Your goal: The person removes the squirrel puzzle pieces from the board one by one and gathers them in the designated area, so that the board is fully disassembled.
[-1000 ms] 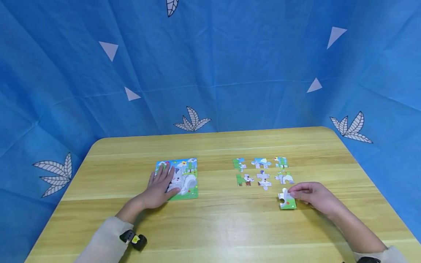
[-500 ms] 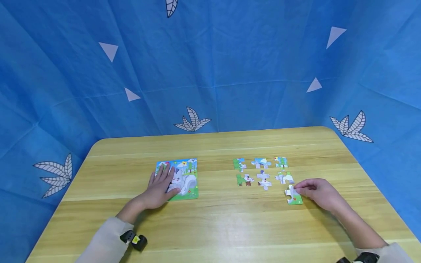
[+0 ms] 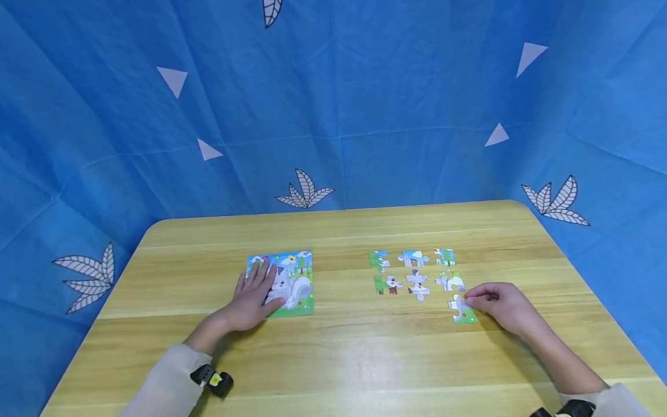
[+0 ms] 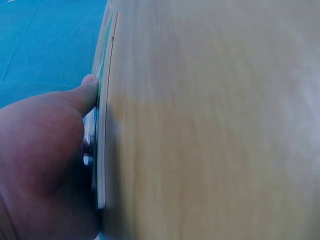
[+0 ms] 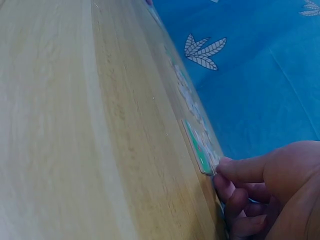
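My left hand [image 3: 249, 306] rests with spread fingers on a square picture board [image 3: 299, 292] showing a grey squirrel, and covers its left part. At the right, my right hand [image 3: 502, 307] pinches a jigsaw puzzle piece [image 3: 462, 311] by its right edge, between thumb and fingers. That jigsaw piece [image 5: 196, 145] has a green edge and lies flat or almost flat at the tabletop in the right wrist view. Just behind it is another piece [image 3: 450, 282] with grey and green on it. The left wrist view shows the thumb [image 4: 89, 90] on the board's top.
Several more loose pieces stand in two rows at right of centre, among them a cow-face piece [image 3: 388, 285] and a tree piece [image 3: 445, 257]. The wooden table [image 3: 333, 359] ends at a blue patterned cloth [image 3: 333, 104] behind.
My right hand has moved the pinched piece right and slightly away from me, bringing it down under the grey and green piece, then a touch left. The left hand has stayed put.
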`<state>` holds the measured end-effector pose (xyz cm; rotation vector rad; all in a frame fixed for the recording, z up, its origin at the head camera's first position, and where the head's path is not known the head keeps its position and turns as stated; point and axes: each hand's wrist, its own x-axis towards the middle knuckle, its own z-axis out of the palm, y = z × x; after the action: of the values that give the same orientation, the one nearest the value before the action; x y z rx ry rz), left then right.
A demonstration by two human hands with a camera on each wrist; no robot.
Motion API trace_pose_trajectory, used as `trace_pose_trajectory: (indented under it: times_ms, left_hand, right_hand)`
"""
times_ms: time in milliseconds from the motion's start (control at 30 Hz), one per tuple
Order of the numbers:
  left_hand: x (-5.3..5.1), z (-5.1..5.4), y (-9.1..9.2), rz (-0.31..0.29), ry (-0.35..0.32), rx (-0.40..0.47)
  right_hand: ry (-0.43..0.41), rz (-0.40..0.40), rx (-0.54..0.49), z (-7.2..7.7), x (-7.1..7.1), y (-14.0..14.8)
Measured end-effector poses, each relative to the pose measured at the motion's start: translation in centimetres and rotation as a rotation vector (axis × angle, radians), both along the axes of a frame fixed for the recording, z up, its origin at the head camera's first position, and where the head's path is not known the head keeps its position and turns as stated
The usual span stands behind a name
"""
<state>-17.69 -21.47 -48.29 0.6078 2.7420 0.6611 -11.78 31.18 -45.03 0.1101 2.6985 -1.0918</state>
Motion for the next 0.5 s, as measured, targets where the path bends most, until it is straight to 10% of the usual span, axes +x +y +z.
trace_pose_trajectory:
  times_ms: [500]
  left_hand:
    - [-0.1, -0.1, -0.1, 0.005, -0.003, 0.003]
  right_hand:
    - [0.052, 0.045, -0.072, 2.6, 0.1, -2.8]
